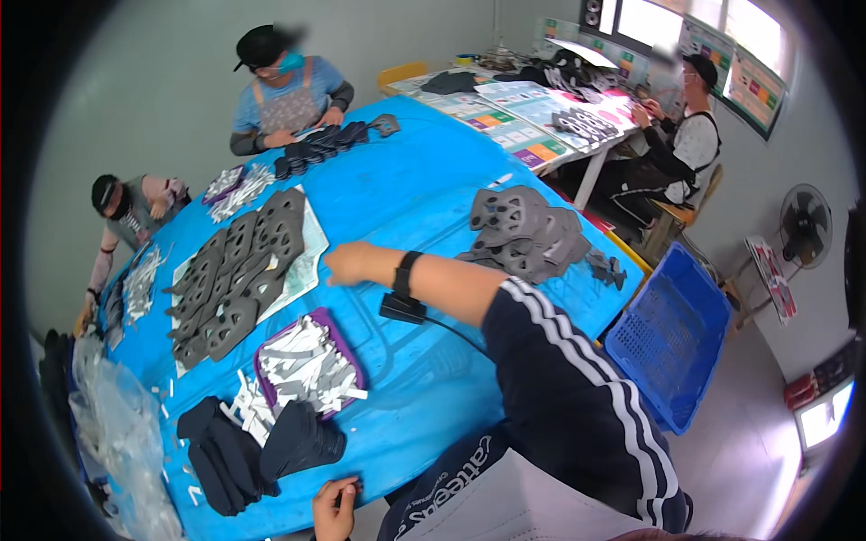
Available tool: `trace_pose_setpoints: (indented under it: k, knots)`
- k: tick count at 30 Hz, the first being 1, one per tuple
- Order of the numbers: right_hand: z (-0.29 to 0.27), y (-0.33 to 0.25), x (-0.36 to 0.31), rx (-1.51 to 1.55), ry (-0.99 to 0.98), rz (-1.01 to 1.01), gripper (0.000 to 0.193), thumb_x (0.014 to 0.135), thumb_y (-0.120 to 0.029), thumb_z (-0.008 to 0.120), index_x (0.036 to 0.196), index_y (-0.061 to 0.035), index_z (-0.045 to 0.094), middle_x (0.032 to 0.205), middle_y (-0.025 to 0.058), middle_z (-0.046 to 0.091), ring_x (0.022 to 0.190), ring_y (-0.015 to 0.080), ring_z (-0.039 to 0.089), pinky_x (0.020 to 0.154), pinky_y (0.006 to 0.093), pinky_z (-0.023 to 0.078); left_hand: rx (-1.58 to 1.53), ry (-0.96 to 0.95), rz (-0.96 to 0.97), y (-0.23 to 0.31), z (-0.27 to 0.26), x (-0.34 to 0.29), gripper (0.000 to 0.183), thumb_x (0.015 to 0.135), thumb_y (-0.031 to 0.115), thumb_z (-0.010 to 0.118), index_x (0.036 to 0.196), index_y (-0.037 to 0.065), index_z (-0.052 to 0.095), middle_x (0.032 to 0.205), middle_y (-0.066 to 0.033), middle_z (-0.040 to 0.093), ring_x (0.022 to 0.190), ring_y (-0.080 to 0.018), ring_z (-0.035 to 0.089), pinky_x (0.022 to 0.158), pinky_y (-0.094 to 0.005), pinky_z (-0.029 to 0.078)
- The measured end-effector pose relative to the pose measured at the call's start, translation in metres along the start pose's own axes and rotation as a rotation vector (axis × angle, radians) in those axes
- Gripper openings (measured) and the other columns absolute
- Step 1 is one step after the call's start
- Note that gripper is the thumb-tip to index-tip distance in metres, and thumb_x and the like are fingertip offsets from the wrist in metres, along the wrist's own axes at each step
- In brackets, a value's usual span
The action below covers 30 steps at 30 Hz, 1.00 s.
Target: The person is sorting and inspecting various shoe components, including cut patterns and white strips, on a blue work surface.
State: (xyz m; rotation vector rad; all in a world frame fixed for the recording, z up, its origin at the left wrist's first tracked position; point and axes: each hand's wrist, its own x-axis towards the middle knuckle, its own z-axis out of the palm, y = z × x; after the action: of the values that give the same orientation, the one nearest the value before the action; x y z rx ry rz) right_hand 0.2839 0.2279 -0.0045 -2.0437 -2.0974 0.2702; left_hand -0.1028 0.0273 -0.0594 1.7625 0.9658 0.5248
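Note:
My right arm reaches across the blue table cover [415, 198], a black band and small black device at its wrist. My right hand [350, 262], fingers curled, is just right of the rows of grey cut-out pieces [236, 270] lying on a printed sheet [311, 236]. Whether it pinches anything is hidden. My left hand [335, 512] is low at the near table edge, fingers bent in; what they hold, if anything, I cannot make out. Between the hands are a purple-rimmed tray [336, 334] of white and grey strips and a stack of dark navy fabric pieces [221, 460].
More grey pieces [523, 230] are heaped at the right. A blue plastic crate [672, 334] stands beside the table. Clear plastic bags [122, 442] lie at the left edge. Co-workers sit at the far side [289, 99], the left [135, 212] and another table [686, 135].

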Motion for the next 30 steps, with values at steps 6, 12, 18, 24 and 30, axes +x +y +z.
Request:
trace_pose_setpoints:
  k: [6,12,18,24,30]
  knots:
    - [-0.096,0.002,-0.200,-0.024,-0.219,-0.306,0.045,0.082,-0.037,0.053,0.116,-0.0072,0.049,0.102,0.0162,0.058,0.094,0.0335,0.055,0.078,0.0436,0.044,0.388,-0.255,0.154,0.087,0.005,0.016,0.018,0.081,0.015,0.057,0.092,0.002,0.064,0.080,-0.0139,0.062,0.073,-0.0234,0.061,0.065,-0.0296,0.046]
    - [-0.077,0.041,-0.333,0.281,-0.051,-0.230,0.044,0.083,-0.041,0.053,0.113,-0.0081,0.052,0.093,0.0116,0.059,0.086,0.0294,0.056,0.073,0.0386,0.044,0.365,-0.340,0.518,0.156,0.033,0.051,0.015,0.074,0.008,0.060,0.088,0.005,0.064,0.077,-0.0140,0.061,0.070,-0.0296,0.058,0.062,-0.0331,0.045]
    - [-0.040,0.059,-0.379,0.425,0.050,-0.069,0.040,0.084,-0.039,0.052,0.108,-0.0079,0.055,0.093,0.0104,0.058,0.086,0.0279,0.055,0.073,0.0361,0.044,0.302,-0.427,0.589,0.178,0.081,0.101,0.012,0.078,0.009,0.058,0.088,0.004,0.065,0.076,-0.0108,0.062,0.070,-0.0231,0.059,0.063,-0.0301,0.045]
    - [0.008,0.052,-0.374,0.314,0.141,-0.110,0.030,0.084,-0.029,0.054,0.103,-0.0050,0.056,0.091,0.0107,0.057,0.085,0.0295,0.054,0.075,0.0368,0.044,-0.015,-0.471,0.423,0.128,0.143,0.152,0.015,0.086,0.010,0.052,0.092,0.000,0.063,0.080,-0.0073,0.063,0.075,-0.0136,0.058,0.070,-0.0259,0.045]
    - [0.055,0.055,-0.354,0.184,0.586,-0.090,0.017,0.079,-0.019,0.057,0.090,-0.0061,0.060,0.088,0.0077,0.057,0.083,0.0269,0.053,0.075,0.0359,0.042,-0.199,-0.368,0.327,0.093,0.151,0.165,0.011,0.084,0.004,0.054,0.091,0.001,0.061,0.089,-0.0049,0.056,0.081,-0.0119,0.055,0.074,-0.0239,0.043]
